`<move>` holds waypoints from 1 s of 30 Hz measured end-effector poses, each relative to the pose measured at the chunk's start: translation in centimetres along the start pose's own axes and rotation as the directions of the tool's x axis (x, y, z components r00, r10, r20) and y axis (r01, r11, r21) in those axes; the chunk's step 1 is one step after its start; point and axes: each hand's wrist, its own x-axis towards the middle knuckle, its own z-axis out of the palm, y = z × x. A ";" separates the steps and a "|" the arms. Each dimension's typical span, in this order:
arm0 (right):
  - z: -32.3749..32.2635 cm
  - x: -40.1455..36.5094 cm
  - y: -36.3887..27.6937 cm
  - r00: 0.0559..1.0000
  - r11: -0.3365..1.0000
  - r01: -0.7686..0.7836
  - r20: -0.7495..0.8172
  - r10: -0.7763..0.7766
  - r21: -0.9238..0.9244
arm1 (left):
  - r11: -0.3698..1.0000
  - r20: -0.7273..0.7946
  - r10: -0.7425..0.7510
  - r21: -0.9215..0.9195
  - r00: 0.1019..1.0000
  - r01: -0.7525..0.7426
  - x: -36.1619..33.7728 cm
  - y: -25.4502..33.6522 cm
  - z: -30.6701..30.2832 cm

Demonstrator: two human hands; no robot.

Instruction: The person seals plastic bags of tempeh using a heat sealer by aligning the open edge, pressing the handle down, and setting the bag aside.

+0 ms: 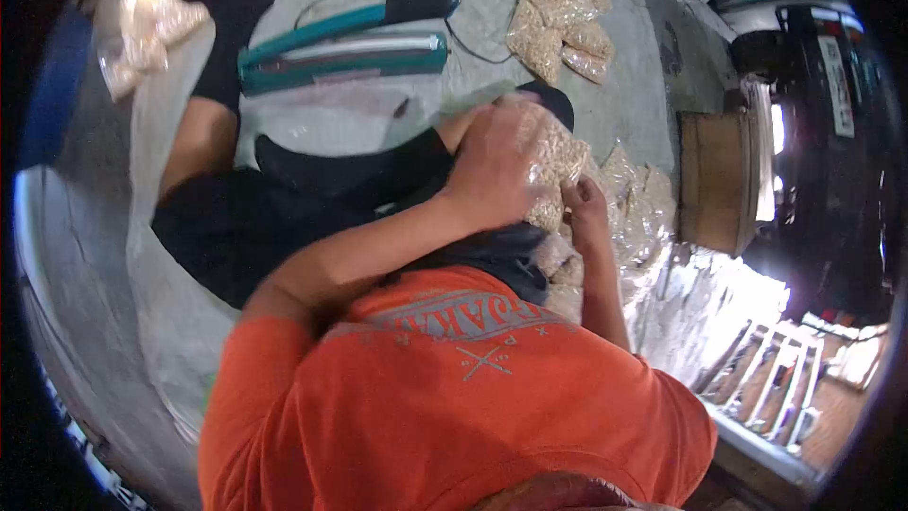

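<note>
A clear plastic bag of pale, grain-like pieces [560, 159] lies over my lap near my bent leg. My left hand [497, 168] reaches across from the left and rests against the bag's left side, its fingers blurred by motion, so their grip is unclear. At the bag's lower right edge, my right hand [584, 206] pinches the plastic between curled fingers. More filled bags [638, 203] lie just beyond my right hand, and others [565, 293] sit beside my right forearm, partly hidden by it.
A teal, long-armed device [345, 61] with a dark handle and a cord lies on the pale floor sheet [175, 322]. Filled bags are piled at the top centre [558, 14] and top left [156, 24]. A cardboard box [711, 182] stands at the right, near a white rack [771, 383].
</note>
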 end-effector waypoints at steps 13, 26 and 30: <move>-0.5 8.7 -13.5 0.967 0.827 0.253 0.114 -0.227 -0.502 | 0.948 0.017 0.271 0.170 0.962 -0.270 0.8 -1.5 1.6; 30.5 34.8 -38.9 0.473 0.165 0.866 0.667 -0.575 -0.472 | 0.885 0.567 -0.146 -0.291 0.811 0.363 -3.7 -15.5 -7.4; 43.7 44.8 -38.0 0.361 0.148 0.899 0.504 -0.785 -0.412 | 0.779 0.611 -0.123 -0.429 0.782 0.457 -3.7 -18.0 -7.0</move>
